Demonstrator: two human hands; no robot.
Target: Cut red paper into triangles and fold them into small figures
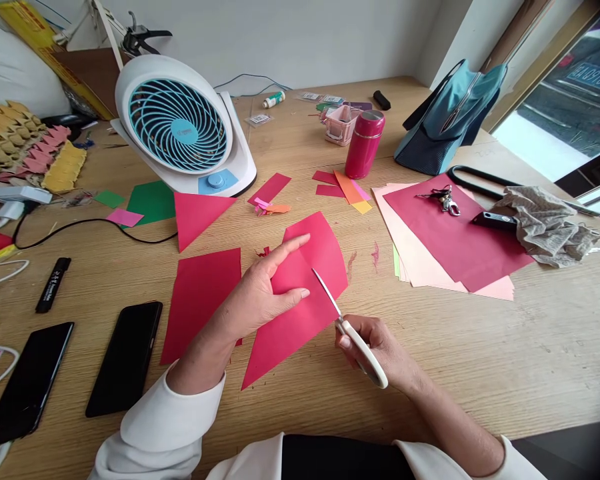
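Note:
A sheet of red paper (325, 243) with a curved right edge and a long pointed lower corner is held above the desk. My left hand (260, 293) grips it from the left, thumb lying on top and the other fingers partly hidden. White-handled scissors (364, 353) are in my right hand (387, 353), its fingers wrapped round the handles. Their blade lies across the sheet from its lower right edge, its tip near the middle. Under my left wrist, another red sheet (200, 293) rests on the desk. A red triangle of paper (200, 217) is just beyond it.
A white fan (183, 133) stands at the back left. Two black phones (125, 360) and a marker (53, 285) lie left. Paper scraps (350, 190), a pink flask (365, 145) and a blue bag (443, 123) are behind; stacked paper with keys (447, 200) is right.

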